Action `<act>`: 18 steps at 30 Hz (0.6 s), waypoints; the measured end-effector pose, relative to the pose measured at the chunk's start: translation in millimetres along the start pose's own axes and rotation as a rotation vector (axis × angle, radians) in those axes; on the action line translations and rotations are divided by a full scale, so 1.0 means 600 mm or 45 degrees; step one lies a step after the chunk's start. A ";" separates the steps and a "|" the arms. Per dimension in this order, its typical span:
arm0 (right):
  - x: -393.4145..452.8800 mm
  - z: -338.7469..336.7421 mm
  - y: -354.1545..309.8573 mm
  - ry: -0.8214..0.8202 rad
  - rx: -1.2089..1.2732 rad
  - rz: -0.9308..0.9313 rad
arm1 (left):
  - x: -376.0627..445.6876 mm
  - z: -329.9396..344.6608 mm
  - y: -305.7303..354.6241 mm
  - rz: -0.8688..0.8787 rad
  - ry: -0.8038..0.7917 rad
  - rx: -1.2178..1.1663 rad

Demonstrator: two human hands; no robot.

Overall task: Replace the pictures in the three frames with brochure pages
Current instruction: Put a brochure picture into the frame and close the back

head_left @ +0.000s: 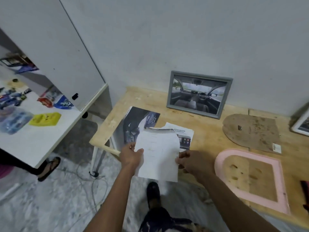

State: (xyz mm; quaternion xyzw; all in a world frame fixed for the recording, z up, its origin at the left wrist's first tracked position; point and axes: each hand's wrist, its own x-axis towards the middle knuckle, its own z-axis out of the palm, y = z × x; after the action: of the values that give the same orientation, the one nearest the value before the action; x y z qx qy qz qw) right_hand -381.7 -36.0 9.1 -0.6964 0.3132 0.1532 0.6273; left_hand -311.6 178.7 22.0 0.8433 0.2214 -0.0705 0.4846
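Looking down from the head camera, a third frame (301, 124) is sitting cut off at the wooden table's (209, 131) right edge. Both hands are holding a pale, blurred brochure page (158, 153) over the table's near-left corner: left hand (131, 155) pinching its left edge, right hand (190, 162) curling round its right edge. A grey frame (199, 94) is leaning against the wall at the far edge.

"ADVANCED" — heading on brochure page (183, 133) lying on table; other print unreadable.
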 end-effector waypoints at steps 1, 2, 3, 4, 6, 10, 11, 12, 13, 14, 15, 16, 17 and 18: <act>0.013 0.025 -0.017 0.010 -0.005 0.019 | 0.034 -0.012 0.005 0.005 0.011 0.065; 0.023 0.051 -0.033 0.022 -0.011 0.040 | 0.065 -0.025 0.010 0.018 0.016 0.108; 0.035 0.076 -0.048 0.033 -0.011 0.054 | 0.096 -0.037 0.014 0.032 0.016 0.122; 0.049 0.102 -0.063 0.040 -0.009 0.060 | 0.126 -0.049 0.021 0.048 0.006 0.125; 0.080 0.149 -0.092 0.057 -0.009 0.084 | 0.183 -0.066 0.032 0.066 -0.005 0.193; 0.132 0.224 -0.120 0.121 -0.028 0.125 | 0.270 -0.089 0.032 0.050 -0.040 0.309; 0.143 0.238 -0.124 0.141 -0.030 0.128 | 0.289 -0.091 0.029 0.053 -0.058 0.334; 0.154 0.250 -0.127 0.161 -0.037 0.136 | 0.307 -0.092 0.026 0.069 -0.088 0.374; 0.165 0.260 -0.129 0.177 -0.046 0.146 | 0.325 -0.091 0.020 0.090 -0.127 0.428; 0.178 0.269 -0.129 0.190 -0.062 0.161 | 0.339 -0.090 0.016 0.101 -0.171 0.485; 0.191 0.276 -0.127 0.199 -0.092 0.166 | 0.352 -0.087 0.012 0.104 -0.204 0.532; 0.204 0.282 -0.125 0.209 -0.129 0.157 | 0.362 -0.086 0.009 0.093 -0.235 0.564; 0.218 0.287 -0.121 0.215 -0.166 0.145 | 0.371 -0.084 0.006 0.083 -0.262 0.586; 0.228 0.292 -0.118 0.223 -0.196 0.147 | 0.379 -0.082 0.005 0.079 -0.287 0.602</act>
State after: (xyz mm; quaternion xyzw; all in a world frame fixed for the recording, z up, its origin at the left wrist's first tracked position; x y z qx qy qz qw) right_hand -202.0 101.5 -47.9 -0.7340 0.3937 0.1512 0.5324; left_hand -112.2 288.6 -25.8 0.9263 0.1174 -0.1990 0.2977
